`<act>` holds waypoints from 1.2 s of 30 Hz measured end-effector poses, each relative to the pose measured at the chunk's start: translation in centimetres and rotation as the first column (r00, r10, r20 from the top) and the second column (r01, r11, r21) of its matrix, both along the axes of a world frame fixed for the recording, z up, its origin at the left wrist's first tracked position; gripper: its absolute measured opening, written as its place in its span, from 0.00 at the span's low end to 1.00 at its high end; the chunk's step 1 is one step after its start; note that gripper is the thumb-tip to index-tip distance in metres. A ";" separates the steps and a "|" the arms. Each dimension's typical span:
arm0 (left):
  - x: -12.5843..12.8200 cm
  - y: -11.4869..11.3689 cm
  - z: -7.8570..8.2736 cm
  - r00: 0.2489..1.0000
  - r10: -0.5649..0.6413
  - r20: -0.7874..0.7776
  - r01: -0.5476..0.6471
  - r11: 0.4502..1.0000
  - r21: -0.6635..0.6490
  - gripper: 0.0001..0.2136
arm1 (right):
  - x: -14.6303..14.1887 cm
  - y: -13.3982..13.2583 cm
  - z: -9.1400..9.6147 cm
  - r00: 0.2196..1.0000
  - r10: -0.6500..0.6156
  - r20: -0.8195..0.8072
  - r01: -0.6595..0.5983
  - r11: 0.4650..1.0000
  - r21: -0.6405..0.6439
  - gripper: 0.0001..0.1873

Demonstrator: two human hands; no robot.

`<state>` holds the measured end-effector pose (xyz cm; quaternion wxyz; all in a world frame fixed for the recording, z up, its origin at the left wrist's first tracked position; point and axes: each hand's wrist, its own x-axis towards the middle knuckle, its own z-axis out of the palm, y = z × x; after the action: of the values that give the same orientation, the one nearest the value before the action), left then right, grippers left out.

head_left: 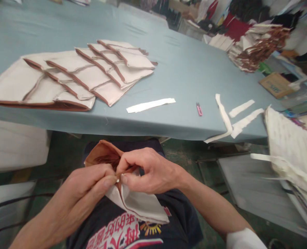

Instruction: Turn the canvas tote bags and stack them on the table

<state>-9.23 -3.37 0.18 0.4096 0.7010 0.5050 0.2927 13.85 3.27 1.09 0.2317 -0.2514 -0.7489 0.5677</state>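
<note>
Over my lap I hold a sewn fabric piece (145, 205), off-white on one side with brown-orange cloth showing at its far end. My left hand (91, 183) pinches its brown-edged seam between thumb and fingers. Right beside it, my right hand (145, 173) pinches the same seam, the fingertips of both hands almost meeting. A tiny white bit shows between the fingertips; I cannot make out what it is. On the table ahead lies a row of overlapping off-white pieces (91, 74) with brown edging.
The blue-covered table (179, 72) spans the view. On it lie a white strip (150, 105), pink thread snips (199, 109) and several more strips (244, 119). A fabric stack (293, 152) stands at right, with a brown-edged pile (259, 46) and cardboard box (276, 84) beyond.
</note>
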 end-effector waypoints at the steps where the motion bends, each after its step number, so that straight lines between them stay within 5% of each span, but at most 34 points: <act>1: 0.1 0.2 0.1 0.999 -0.026 0.018 0.027 1.000 -0.003 0.22 | 0.1 0.1 0.2 1.000 -0.014 0.023 0.013 0.999 0.037 0.02; 11: 0.5 1.0 0.1 0.982 -0.162 0.092 0.172 0.978 -0.115 0.23 | 1.6 1.3 0.9 0.990 0.085 0.114 -0.091 0.995 0.048 0.05; 15: 0.4 0.1 -0.6 0.987 -0.147 0.060 0.147 0.989 -0.005 0.23 | 1.4 2.2 0.0 0.971 0.239 0.014 -0.232 0.957 -0.175 0.11; 17: 0.6 -0.5 -1.3 0.990 -0.077 0.121 0.080 0.997 -0.020 0.24 | 0.8 2.2 -1.2 0.961 0.255 -0.104 -0.275 0.886 -0.372 0.18; 20: 1.5 -1.6 -2.2 0.943 0.114 0.313 -0.031 0.966 -0.257 0.27 | -0.4 1.5 -3.8 0.946 0.148 -0.288 -0.298 0.743 -0.599 0.29; 25: 3.1 -2.8 -2.7 0.821 0.391 0.416 -0.105 0.820 -0.563 0.33 | -1.1 0.8 -6.2 0.940 0.105 -0.326 -0.309 0.667 -0.678 0.30; 29: 2.7 -2.5 -2.5 0.870 0.333 0.363 -0.108 0.848 -0.519 0.34 | 0.0 2.0 -4.3 0.954 0.151 -0.257 -0.285 0.713 -0.641 0.26; 33: 2.0 -1.6 -2.4 0.960 0.126 0.251 -0.046 0.953 -0.301 0.30 | 1.3 2.8 -1.5 0.969 0.194 -0.154 -0.244 0.857 -0.454 0.16; 36: 2.0 -0.8 -2.3 0.973 0.147 0.178 -0.111 0.974 -0.200 0.29 | 1.6 3.1 -0.5 0.981 0.177 -0.080 -0.191 0.956 -0.222 0.11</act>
<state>-7.27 -4.12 -2.16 0.5010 0.5932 0.5334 0.3356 15.44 6.36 0.59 0.1695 -0.1888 -0.6914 0.6765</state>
